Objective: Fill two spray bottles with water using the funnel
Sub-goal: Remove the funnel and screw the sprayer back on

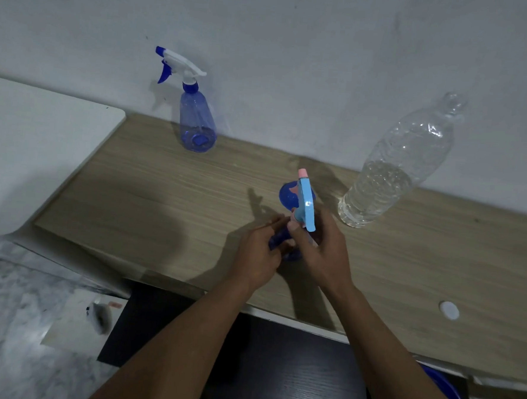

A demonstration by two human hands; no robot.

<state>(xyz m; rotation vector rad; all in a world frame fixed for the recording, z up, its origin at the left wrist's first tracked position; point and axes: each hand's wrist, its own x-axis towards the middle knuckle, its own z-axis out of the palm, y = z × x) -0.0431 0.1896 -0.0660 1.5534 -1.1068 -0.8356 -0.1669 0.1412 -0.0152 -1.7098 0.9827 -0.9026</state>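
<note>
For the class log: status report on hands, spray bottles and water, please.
Left hand and right hand both grip near spray bottle. Far spray bottle capped, untouched. Water bottle open, half full. Nothing in the way.

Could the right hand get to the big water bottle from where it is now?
Probably yes. The water bottle stands uncapped just right of the right hand, with bare desk between them. But that hand is gripping the light blue spray head, so it must let go first.

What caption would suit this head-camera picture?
Both hands work the light-blue sprayer head on a blue spray bottle, beside an uncapped water bottle.
</note>
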